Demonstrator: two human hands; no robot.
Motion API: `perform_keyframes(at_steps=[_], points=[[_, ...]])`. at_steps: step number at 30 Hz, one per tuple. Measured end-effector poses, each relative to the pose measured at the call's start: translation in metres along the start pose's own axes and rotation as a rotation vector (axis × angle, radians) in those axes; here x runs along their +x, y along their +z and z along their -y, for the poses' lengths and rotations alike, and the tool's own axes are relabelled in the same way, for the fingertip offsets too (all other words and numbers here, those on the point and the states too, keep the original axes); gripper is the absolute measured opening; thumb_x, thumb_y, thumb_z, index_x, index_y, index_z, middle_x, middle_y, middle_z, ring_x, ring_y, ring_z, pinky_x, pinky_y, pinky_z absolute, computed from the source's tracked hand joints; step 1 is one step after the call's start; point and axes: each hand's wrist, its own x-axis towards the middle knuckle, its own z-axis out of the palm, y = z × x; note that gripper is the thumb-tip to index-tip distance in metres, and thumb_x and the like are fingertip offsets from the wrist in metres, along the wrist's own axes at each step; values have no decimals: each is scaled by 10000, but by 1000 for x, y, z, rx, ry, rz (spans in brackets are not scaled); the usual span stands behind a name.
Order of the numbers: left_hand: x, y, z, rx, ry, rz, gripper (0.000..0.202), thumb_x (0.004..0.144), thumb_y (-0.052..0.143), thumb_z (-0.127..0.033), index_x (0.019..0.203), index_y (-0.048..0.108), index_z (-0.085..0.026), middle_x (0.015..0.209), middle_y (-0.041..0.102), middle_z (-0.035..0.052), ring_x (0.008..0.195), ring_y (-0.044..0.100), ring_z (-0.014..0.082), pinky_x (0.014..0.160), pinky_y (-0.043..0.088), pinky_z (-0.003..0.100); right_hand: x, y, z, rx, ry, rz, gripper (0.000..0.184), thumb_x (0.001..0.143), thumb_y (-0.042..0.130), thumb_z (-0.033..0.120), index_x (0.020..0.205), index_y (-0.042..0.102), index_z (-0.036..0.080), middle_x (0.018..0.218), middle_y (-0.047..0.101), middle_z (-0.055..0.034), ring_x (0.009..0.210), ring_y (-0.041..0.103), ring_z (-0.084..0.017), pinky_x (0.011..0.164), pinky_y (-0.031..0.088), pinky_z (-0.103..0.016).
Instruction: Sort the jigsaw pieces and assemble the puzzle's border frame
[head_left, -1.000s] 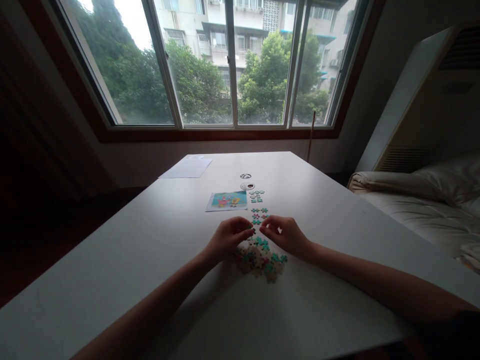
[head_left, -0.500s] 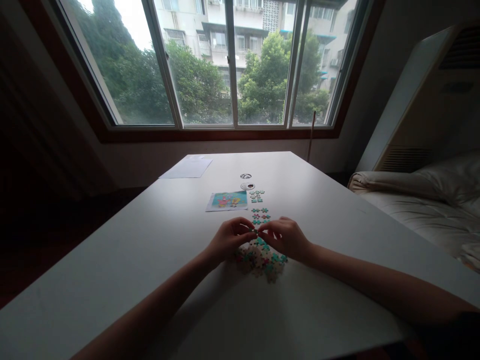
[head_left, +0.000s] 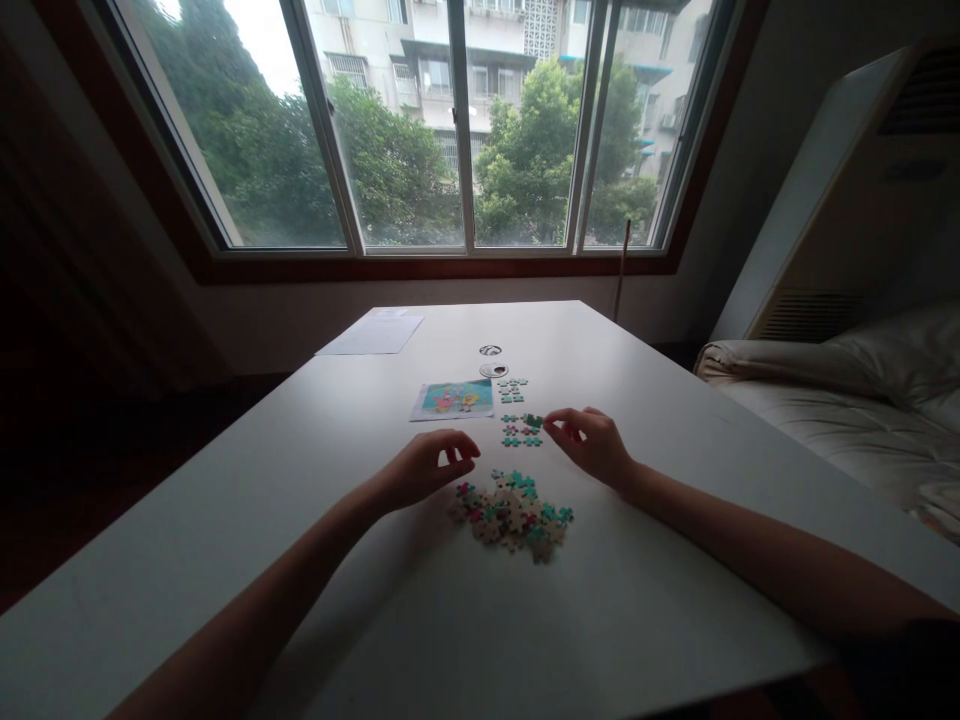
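My right hand (head_left: 589,443) pinches a dark green jigsaw piece (head_left: 534,421) between thumb and fingertips, just over the right side of a small block of laid-out jigsaw pieces (head_left: 511,441). To the left, my left hand (head_left: 431,465) hovers over the table with its fingers curved and apart, holding nothing. Between and below the hands lies a loose pile of jigsaw pieces (head_left: 514,515), some teal or pink, others showing plain backs. A second small group of pieces (head_left: 513,390) sits farther back. Beside it rests a colourful picture sheet (head_left: 456,400) with cartoon figures.
The white table (head_left: 360,620) stretches toward a window. Two round items (head_left: 493,370) lie beyond the picture, and a white paper sheet (head_left: 371,335) is at the back left. On the right is a padded seat (head_left: 817,400) beside a tall pale unit (head_left: 825,200).
My hands have separated from their meeting point above the pile. The right moved forward and right with the green piece; the left drew back leftward and let go.
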Motion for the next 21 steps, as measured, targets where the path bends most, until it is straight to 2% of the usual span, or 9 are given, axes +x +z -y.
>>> perform_keyframes(at_steps=[4,7,15,21], points=[[-5,-9,7,158,-24,136,175,773,548,-284,844,632,-148,745,586,30,661,531,131,601,432,228,-2,5,-11,20,83,-63,245,825,491,376,815,658,196,517,558,16,482,474,-90,599,384,-216],[-4,-9,6,183,-51,187,197,772,555,-315,847,643,-156,733,570,23,646,521,129,583,420,216,-3,7,-10,47,79,-62,236,822,499,368,812,659,194,514,546,20,478,465,-86,581,382,-209],[-3,-9,5,197,-79,198,213,754,568,-342,848,646,-167,718,553,14,650,510,133,582,409,213,-2,11,-13,38,12,-115,222,820,514,357,787,665,198,481,528,29,455,447,-79,551,372,-201],[-2,-7,15,229,-72,117,170,771,521,-275,828,638,-166,720,556,18,634,504,133,588,410,226,-2,10,-12,17,-5,-100,223,828,509,356,790,668,204,489,542,26,460,462,-78,559,373,-202]])
